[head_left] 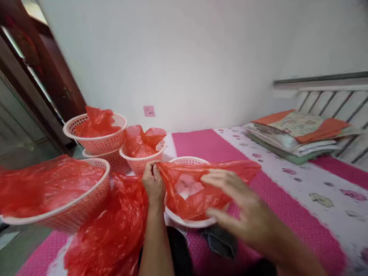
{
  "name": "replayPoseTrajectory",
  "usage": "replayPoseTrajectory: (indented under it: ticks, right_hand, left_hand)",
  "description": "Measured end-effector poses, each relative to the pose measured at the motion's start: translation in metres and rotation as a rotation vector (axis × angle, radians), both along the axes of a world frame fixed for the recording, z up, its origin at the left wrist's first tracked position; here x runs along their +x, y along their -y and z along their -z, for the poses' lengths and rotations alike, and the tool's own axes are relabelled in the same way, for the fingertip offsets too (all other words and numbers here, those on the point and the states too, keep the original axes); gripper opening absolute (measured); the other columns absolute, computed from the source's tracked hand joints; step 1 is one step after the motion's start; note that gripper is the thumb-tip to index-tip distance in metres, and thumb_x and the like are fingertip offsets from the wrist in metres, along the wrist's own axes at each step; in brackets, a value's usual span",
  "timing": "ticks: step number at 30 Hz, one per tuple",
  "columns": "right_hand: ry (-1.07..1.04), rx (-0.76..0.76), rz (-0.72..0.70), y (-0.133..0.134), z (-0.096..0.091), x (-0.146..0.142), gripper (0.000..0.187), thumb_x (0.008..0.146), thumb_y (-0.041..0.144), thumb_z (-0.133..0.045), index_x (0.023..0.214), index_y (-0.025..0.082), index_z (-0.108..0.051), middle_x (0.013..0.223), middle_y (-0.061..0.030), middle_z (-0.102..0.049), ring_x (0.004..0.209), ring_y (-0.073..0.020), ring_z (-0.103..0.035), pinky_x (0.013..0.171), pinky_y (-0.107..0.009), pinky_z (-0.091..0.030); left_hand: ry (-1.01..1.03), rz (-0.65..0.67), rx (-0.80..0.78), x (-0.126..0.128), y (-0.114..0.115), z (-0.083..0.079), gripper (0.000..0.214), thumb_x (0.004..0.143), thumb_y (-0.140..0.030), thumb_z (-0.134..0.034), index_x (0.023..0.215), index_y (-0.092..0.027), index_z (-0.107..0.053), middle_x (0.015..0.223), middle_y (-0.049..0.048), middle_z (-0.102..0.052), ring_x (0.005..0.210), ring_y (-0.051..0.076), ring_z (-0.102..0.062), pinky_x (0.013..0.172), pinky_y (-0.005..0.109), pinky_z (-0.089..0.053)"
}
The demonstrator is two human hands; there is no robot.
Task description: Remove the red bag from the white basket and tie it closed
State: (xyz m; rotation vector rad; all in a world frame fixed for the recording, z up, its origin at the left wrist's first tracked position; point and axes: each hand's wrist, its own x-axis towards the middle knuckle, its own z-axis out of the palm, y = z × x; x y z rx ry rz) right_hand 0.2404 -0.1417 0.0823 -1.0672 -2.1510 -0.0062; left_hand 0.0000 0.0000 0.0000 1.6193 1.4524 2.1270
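A round plastic basket [186, 223] with a pale rim stands in front of me, partly covered by a thin red plastic bag [189, 203]. Pale pink and white contents [188, 186] show through the bag's film. At the basket's left side, my left hand [154, 182] pinches the bag's upper edge. My right hand [232, 195], slightly blurred, hovers over the basket's right side with thumb and fingers spread apart. The bag's far edge stretches out to the right behind that hand. Crumpled red plastic bags [112, 230] lie beside my left forearm.
Several more pink baskets [94, 143] with red bags stand at the left, some stacked. A large basket [83, 203] is close on my left. Folded quilts [299, 132] lie by the bed rail at right. A dark object [220, 241] sits below the middle basket on the pink-and-white bedsheet [198, 145].
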Motion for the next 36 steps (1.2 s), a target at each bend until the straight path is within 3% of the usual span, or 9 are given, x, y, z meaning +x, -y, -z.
replayPoseTrajectory:
  ticks: [3, 5, 7, 9, 13, 18, 22, 31, 36]
  right_hand:
    - [0.135, -0.06, 0.031, -0.002, 0.025, -0.018, 0.044, 0.082, 0.019, -0.083, 0.125, 0.02, -0.071, 0.13, -0.0113, -0.076, 0.126, -0.0355, -0.067, 0.11, -0.056, -0.052]
    - [0.161, -0.086, 0.075, -0.006, 0.033, -0.026, 0.015, 0.088, 0.012, -0.074, 0.1, 0.02, -0.074, 0.105, -0.0079, -0.079, 0.102, -0.0318, -0.073, 0.097, -0.054, -0.057]
    - [0.118, -0.072, 0.111, -0.013, 0.032, -0.029, 0.02, 0.097, 0.008, -0.06, 0.083, 0.022, -0.067, 0.086, -0.0039, -0.074, 0.082, -0.0251, -0.071, 0.082, -0.045, -0.059]
    - [0.006, 0.046, 0.143, -0.022, 0.027, -0.03, 0.023, 0.104, 0.013, -0.052, 0.087, 0.022, -0.065, 0.094, -0.0066, -0.073, 0.088, -0.0238, -0.071, 0.08, -0.041, -0.059]
    - [-0.137, 0.224, 0.231, -0.042, 0.025, -0.03, 0.017, 0.106, 0.018, -0.048, 0.098, 0.022, -0.063, 0.143, -0.0165, -0.064, 0.123, -0.0278, -0.069, 0.096, -0.043, -0.058]
    - [-0.132, 0.092, 0.364, -0.065, 0.042, -0.026, 0.011, 0.102, 0.021, -0.051, 0.097, 0.023, -0.061, 0.092, -0.0077, -0.076, 0.08, -0.0256, -0.074, 0.071, -0.038, -0.057]
    - [-0.241, 0.229, 0.376, -0.072, 0.044, -0.022, 0.025, 0.103, 0.023, -0.05, 0.124, 0.019, -0.063, 0.109, -0.0129, -0.076, 0.096, -0.028, -0.074, 0.079, -0.04, -0.057]
    - [-0.198, 0.169, 0.438, -0.085, 0.046, 0.006, 0.027, 0.099, 0.015, -0.043, 0.106, 0.021, -0.068, 0.101, -0.0103, -0.072, 0.093, -0.0275, -0.069, 0.079, -0.04, -0.052]
    - [-0.208, 0.186, 0.51, -0.09, 0.047, 0.013, 0.021, 0.1, 0.021, -0.043, 0.099, 0.022, -0.064, 0.098, -0.01, -0.07, 0.088, -0.0273, -0.067, 0.074, -0.039, -0.049]
  left_hand:
    - [0.026, -0.008, -0.003, -0.001, 0.001, 0.001, 0.02, 0.099, -0.026, -0.048, 0.094, -0.023, -0.067, 0.086, 0.0008, -0.069, 0.083, 0.02, -0.064, 0.082, 0.03, -0.046]
    - [0.056, 0.009, -0.005, -0.002, 0.002, 0.001, 0.019, 0.099, -0.026, -0.049, 0.095, -0.023, -0.068, 0.086, 0.0007, -0.069, 0.084, 0.02, -0.063, 0.082, 0.03, -0.046]
    - [0.095, 0.067, -0.01, -0.003, 0.005, -0.001, 0.018, 0.099, -0.027, -0.052, 0.096, -0.022, -0.069, 0.088, 0.0009, -0.069, 0.084, 0.02, -0.063, 0.082, 0.029, -0.046]
    - [0.118, 0.195, -0.027, -0.004, 0.01, -0.004, 0.018, 0.1, -0.03, -0.055, 0.098, -0.022, -0.07, 0.087, 0.0008, -0.068, 0.081, 0.019, -0.061, 0.079, 0.028, -0.046]
    - [0.139, 0.453, -0.064, -0.005, 0.017, -0.01, 0.02, 0.1, -0.037, -0.061, 0.098, -0.021, -0.073, 0.087, 0.0011, -0.068, 0.081, 0.017, -0.061, 0.08, 0.026, -0.046]
    - [0.38, 0.575, -0.057, -0.007, 0.014, -0.006, 0.021, 0.095, -0.042, -0.071, 0.095, -0.021, -0.073, 0.086, -0.0002, -0.068, 0.079, 0.014, -0.059, 0.077, 0.023, -0.047]
    - [0.472, 0.592, -0.064, -0.009, 0.011, -0.004, 0.024, 0.092, -0.043, -0.076, 0.095, -0.02, -0.073, 0.085, -0.0011, -0.065, 0.074, 0.012, -0.056, 0.072, 0.02, -0.046]
    - [0.407, 0.79, -0.236, -0.016, 0.022, -0.013, 0.04, 0.078, -0.054, -0.087, 0.097, -0.021, -0.074, 0.079, -0.0032, -0.06, 0.069, 0.011, -0.051, 0.066, 0.021, -0.043]
    - [0.13, 0.931, -0.515, -0.018, 0.033, -0.026, 0.067, 0.059, -0.034, -0.099, 0.121, -0.023, -0.078, 0.109, 0.0046, -0.075, 0.101, 0.024, -0.067, 0.087, 0.031, -0.052]
